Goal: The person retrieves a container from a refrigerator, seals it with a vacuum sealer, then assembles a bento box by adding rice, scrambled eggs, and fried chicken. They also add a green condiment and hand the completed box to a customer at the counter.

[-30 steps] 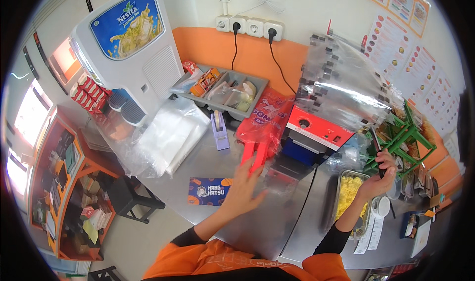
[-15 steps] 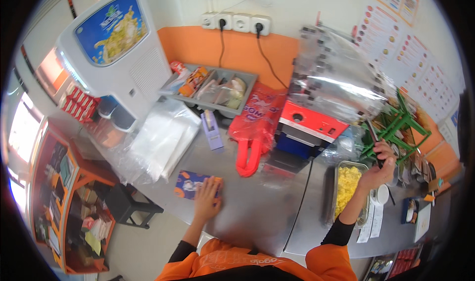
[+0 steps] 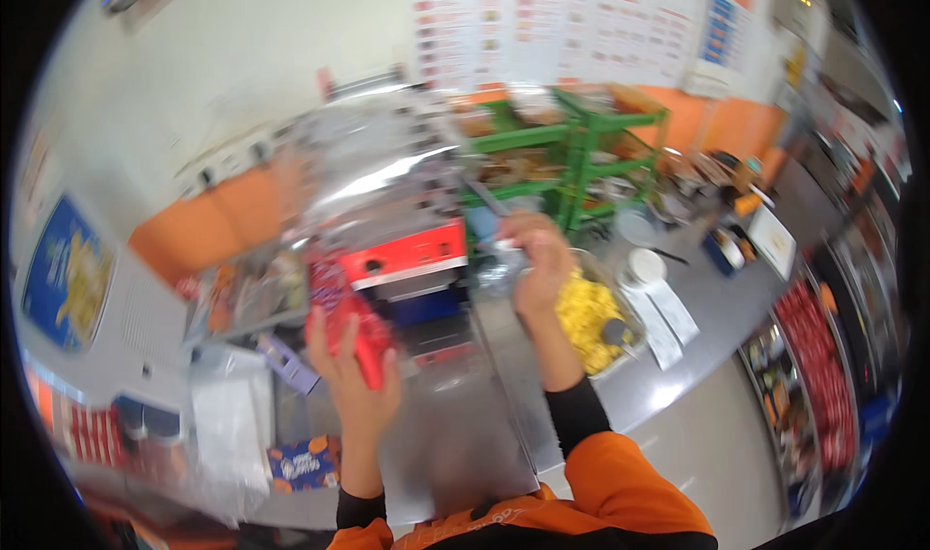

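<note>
My left hand [image 3: 360, 371] is raised over the counter, fingers spread and holding nothing visible. It is in front of the handles of a red plastic bag [image 3: 334, 303]; I cannot tell if they touch. Blurred by motion, my right hand [image 3: 541, 259] is closed round a slim long tool [image 3: 489, 198] that slants up to the left; its kind is unclear. Just right of that hand lies a metal tray of yellow shredded food [image 3: 584, 322], with a dark round thing on the food. A small dark blue and orange box [image 3: 305, 463] rests at the counter's near left.
A red-fronted sealing machine [image 3: 407, 252] with clear film stands at centre. Behind it are green shelves [image 3: 581, 148]. Plastic sheets [image 3: 228, 414], a purple tape dispenser [image 3: 288, 363] and a grey divided bin [image 3: 252, 293] are left. Receipts [image 3: 659, 322] and a white cup [image 3: 646, 266] lie right.
My left hand has let go of the small box and risen toward the red bag. My right hand still grips the slim tool. The view has swung to the right.
</note>
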Motion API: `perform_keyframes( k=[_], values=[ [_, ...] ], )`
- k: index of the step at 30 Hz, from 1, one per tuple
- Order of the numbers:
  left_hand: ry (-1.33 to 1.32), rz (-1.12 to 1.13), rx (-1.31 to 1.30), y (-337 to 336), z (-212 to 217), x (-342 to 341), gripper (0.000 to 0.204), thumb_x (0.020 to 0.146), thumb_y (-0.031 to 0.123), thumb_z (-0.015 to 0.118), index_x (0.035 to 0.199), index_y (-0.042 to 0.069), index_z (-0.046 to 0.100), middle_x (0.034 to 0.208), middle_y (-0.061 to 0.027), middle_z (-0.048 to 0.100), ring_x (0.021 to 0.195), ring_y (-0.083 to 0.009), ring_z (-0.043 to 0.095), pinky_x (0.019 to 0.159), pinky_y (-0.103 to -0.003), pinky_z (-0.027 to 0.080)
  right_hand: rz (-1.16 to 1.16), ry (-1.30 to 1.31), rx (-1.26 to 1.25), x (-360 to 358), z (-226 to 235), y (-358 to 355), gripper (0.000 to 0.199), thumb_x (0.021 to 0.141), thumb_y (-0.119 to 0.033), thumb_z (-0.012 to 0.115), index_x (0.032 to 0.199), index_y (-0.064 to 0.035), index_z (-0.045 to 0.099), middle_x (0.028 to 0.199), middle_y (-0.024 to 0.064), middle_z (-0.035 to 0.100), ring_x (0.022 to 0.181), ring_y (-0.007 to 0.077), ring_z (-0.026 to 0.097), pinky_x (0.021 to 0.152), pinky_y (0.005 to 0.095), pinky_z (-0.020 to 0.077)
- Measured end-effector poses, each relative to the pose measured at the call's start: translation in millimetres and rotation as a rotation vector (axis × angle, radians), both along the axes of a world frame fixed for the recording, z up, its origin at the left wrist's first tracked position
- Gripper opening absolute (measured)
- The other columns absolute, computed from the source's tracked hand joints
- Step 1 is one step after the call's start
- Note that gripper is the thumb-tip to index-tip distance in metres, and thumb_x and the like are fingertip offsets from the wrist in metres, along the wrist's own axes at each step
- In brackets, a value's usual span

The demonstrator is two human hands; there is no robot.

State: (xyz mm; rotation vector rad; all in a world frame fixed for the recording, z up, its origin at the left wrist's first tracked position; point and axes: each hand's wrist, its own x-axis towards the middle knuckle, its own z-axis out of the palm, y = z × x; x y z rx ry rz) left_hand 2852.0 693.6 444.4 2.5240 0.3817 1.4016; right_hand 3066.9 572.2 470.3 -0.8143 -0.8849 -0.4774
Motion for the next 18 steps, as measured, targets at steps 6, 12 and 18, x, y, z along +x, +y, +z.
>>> perform_keyframes(
  k=[6, 12, 18],
  values=[
    [-0.035, -0.095, 0.208, -13, 65, 82, 0.072, 0.081, 0.035, 0.064, 0.141, 0.007, 0.037, 0.151, -0.0179, 0.023, 0.139, -0.0375, 0.02, 0.111, -0.053, 0.013, -0.065, 0.042, 0.004, 1, -2, -2, 0.023, 0.095, -0.009, 0.045, 0.078, 0.0038, 0.054, 0.08, 0.0116, 0.058, 0.076, 0.0208, 0.055, 0.075, 0.0317, 0.0446],
    [-0.038, -0.063, 0.328, -6, 62, 100, 0.065, 0.084, 0.031, 0.06, 0.141, 0.009, 0.037, 0.15, -0.013, 0.027, 0.14, -0.0338, 0.021, 0.112, -0.054, 0.011, -0.092, 0.065, -0.022, -5, 5, -6, 0.023, 0.093, -0.01, 0.046, 0.075, 0.0033, 0.05, 0.077, 0.0121, 0.055, 0.073, 0.0248, 0.054, 0.072, 0.0335, 0.0436],
    [0.008, -0.009, 0.365, -2, 62, 100, 0.063, 0.085, 0.027, 0.058, 0.142, 0.01, 0.036, 0.151, -0.0124, 0.026, 0.14, -0.0336, 0.021, 0.111, -0.055, 0.012, -0.094, 0.069, -0.005, -9, 8, -8, 0.024, 0.093, -0.011, 0.045, 0.074, 0.0024, 0.05, 0.076, 0.0119, 0.054, 0.073, 0.0265, 0.053, 0.073, 0.0347, 0.0429]
  ],
)
